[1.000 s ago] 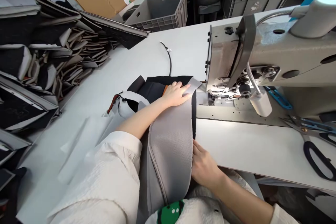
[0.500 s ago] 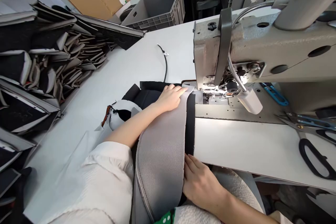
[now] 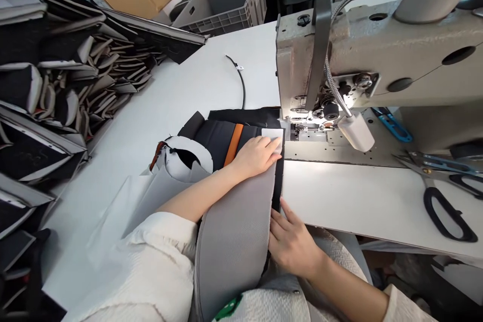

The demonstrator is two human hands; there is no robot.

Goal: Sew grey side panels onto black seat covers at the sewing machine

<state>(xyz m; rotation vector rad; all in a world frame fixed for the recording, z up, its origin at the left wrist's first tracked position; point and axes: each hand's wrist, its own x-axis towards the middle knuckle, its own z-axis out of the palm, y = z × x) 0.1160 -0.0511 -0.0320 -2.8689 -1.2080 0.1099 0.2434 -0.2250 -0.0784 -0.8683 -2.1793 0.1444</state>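
A long grey mesh fabric strip (image 3: 241,211) lies over black fabric (image 3: 222,136) with an orange stripe (image 3: 233,143), running from my lap toward the sewing machine (image 3: 377,55). My left hand (image 3: 258,155) presses flat on the strip's far end, just short of the lit needle area (image 3: 302,128). My right hand (image 3: 292,244) rests on the strip's right edge near the table's front, fingers spread against the black layer beneath. A white curved piece (image 3: 188,158) lies left of the black fabric.
Stacks of black and beige cut pieces (image 3: 56,90) fill the left side. Large black scissors (image 3: 445,214) and blue snips (image 3: 390,126) lie right of the machine. A black cord (image 3: 239,78) lies on the white table (image 3: 181,95). Grey crates (image 3: 226,5) and cardboard boxes stand behind.
My left hand drew the strip's end back from the needle, uncovering the orange stripe. My right hand shifted slightly forward along the strip's edge. The view moved closer to the machine.
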